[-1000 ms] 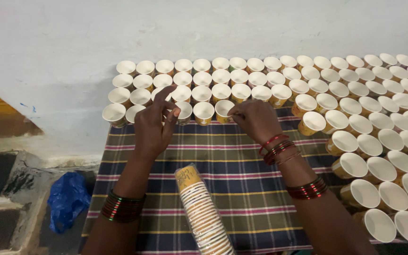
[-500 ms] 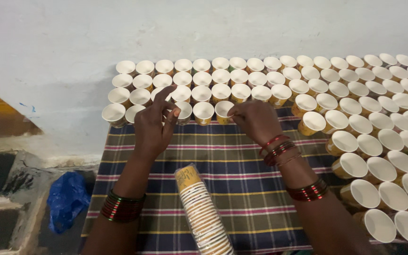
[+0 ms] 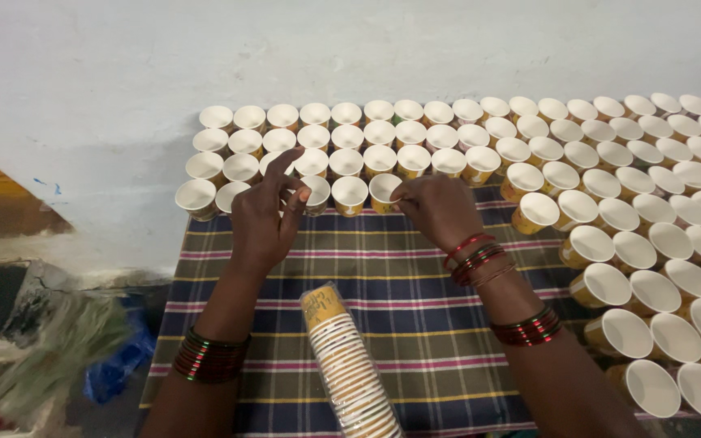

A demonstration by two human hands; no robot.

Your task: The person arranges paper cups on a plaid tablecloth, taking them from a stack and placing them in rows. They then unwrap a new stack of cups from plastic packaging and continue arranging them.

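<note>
Several rows of small yellow paper cups point(image 3: 415, 134) stand upright on a plaid cloth point(image 3: 415, 268) against a white wall. My left hand point(image 3: 263, 212) rests at the front row, its fingers around a cup that is mostly hidden beneath them. My right hand point(image 3: 438, 207) pinches the rim of another front-row cup point(image 3: 383, 191) with thumb and forefinger. Both wrists wear red and green bangles. A plastic-wrapped sleeve of stacked cups point(image 3: 349, 365) lies on the cloth between my forearms.
More cups point(image 3: 659, 276) fill the right side of the cloth down to its front edge. At the lower left, past the cloth's edge, a blurred greenish shape point(image 3: 50, 357) covers part of a blue plastic bag point(image 3: 119, 365) on the dark steps.
My hands have barely moved. A blurred greenish shape has come into view at the lower left, over the blue bag.
</note>
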